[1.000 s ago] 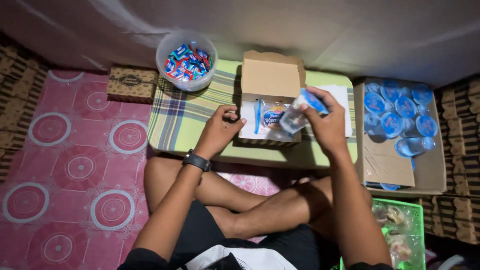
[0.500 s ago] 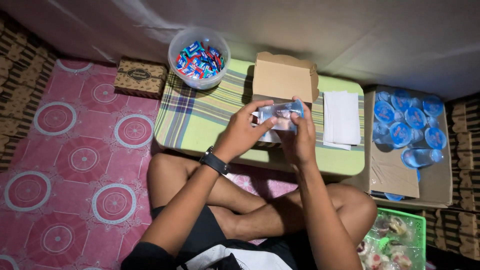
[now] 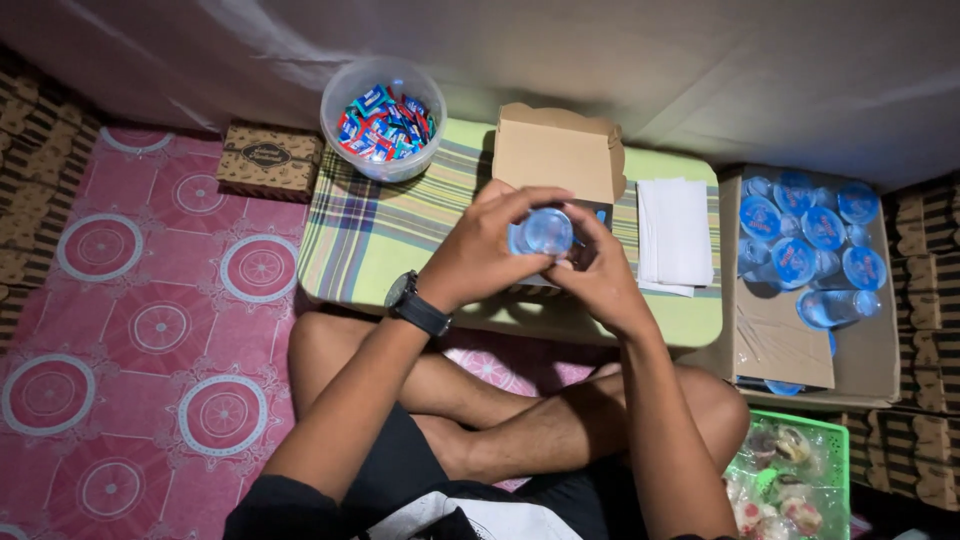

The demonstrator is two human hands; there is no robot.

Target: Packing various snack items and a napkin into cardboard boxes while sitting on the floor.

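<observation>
Left hand: the left hand (image 3: 480, 255) grasps the water cup (image 3: 543, 233) from its own side, fingers curled over the top.
Right hand: the right hand (image 3: 600, 280) grips the same cup from the opposite side.
Cup: held between both hands, just above the open cardboard box (image 3: 555, 150) on the tabletop (image 3: 400, 225).
Axis: its round end faces the camera, long axis pointing up at the viewer.
Nearer hand: neither; both touch it.
Beyond: the carton of cups (image 3: 800, 240) lies out past the right hand; the tub of sachets (image 3: 384, 118) sits beyond the left.

On the worktop (image 3: 400, 240) the open box (image 3: 555, 150) sits mid-rear — tub of sachets (image 3: 383, 115) to its left, napkin stack (image 3: 675, 232) right. Carton of water cups (image 3: 805, 260) stands right of the worktop — basket (image 3: 800, 470) before it.
</observation>
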